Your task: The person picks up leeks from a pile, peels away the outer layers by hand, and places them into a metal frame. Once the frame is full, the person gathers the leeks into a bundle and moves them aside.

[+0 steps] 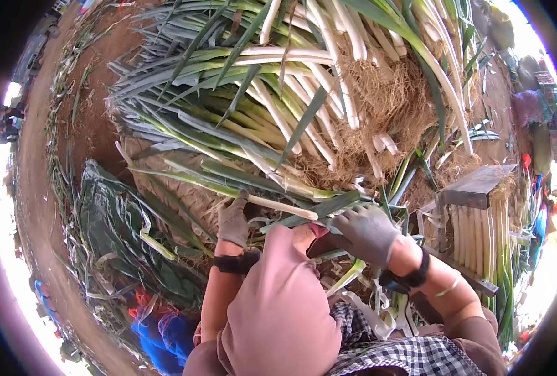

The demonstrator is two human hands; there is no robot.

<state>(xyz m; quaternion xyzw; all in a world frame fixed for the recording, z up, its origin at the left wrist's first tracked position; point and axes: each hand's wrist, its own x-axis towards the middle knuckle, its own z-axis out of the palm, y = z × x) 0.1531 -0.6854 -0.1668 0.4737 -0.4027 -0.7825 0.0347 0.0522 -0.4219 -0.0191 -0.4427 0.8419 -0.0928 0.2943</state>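
Observation:
My left hand (232,223), in a grey glove, is closed around a trimmed leek (279,207). The leek's white end points right, and its green leaves stretch out to the left. Close to that white end is my right hand (367,233), gloved too, with its fingers curled. What it grips, if anything, is hidden under the fingers. A flat green leaf (336,205) lies just beside the right fingertips. Beyond both hands spreads a large heap of leeks (272,119), with tangled roots (391,91) towards the right.
A metal-topped stand (479,185) is at the right, with a row of leeks (479,235) held upright below it. Dark green plastic sheeting (118,232) lies crumpled at the left, near blue material (159,332). Leaf scraps litter the dirt ground (43,188). Pink cloth (284,301) fills the lower middle.

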